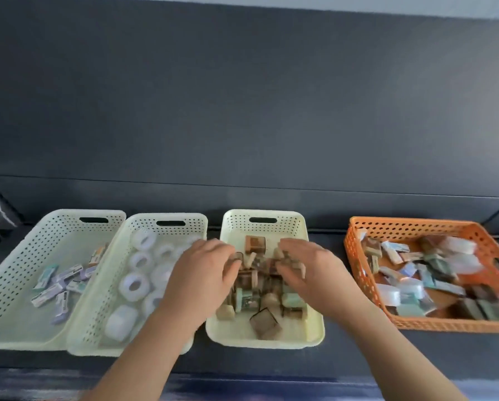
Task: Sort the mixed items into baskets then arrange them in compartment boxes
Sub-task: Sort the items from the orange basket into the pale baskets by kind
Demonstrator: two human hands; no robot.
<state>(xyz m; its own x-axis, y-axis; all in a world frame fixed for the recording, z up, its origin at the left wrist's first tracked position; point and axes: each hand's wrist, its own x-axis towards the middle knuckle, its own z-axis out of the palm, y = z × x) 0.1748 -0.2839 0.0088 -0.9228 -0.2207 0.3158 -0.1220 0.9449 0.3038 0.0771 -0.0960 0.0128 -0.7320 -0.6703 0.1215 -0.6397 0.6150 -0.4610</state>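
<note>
Three cream perforated baskets and one orange basket stand in a row on a dark surface. The third cream basket [236,224] holds a pile of small brown, beige and green blocks [259,296]. My left hand [204,270] and my right hand [309,264] both reach into this pile from either side, fingers bent down among the blocks. Blur hides whether either hand grips a block. The orange basket [358,256] on the right holds mixed items [433,270]: blocks, flat packs and white pieces.
The far-left cream basket [17,270] contains several small flat packs [60,282]. The cream basket next to it [144,224] overlaps its edge and holds several white tape rolls [134,285]. A dark wall rises right behind the baskets.
</note>
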